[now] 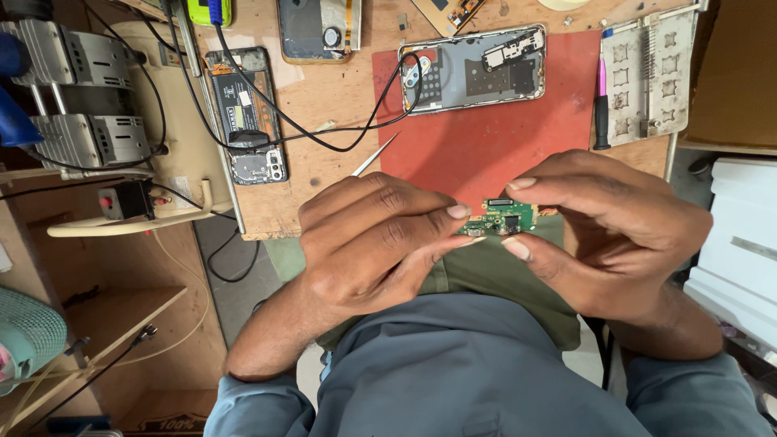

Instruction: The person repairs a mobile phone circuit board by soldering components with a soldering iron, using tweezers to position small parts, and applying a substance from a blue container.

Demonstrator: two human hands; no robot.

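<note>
Small green board held in air between both hands, above lap, just off near edge of tabletop and red mat. Left hand closed, thumb and fingers pinching board's left end; metal tweezers poke out behind knuckles. Right hand closed, thumb below and forefinger above right end. Best practice: grip edges only, keep pads off connectors, keep board level, light pressure, no flexing. Opened phone lies on mat, well apart.
</note>
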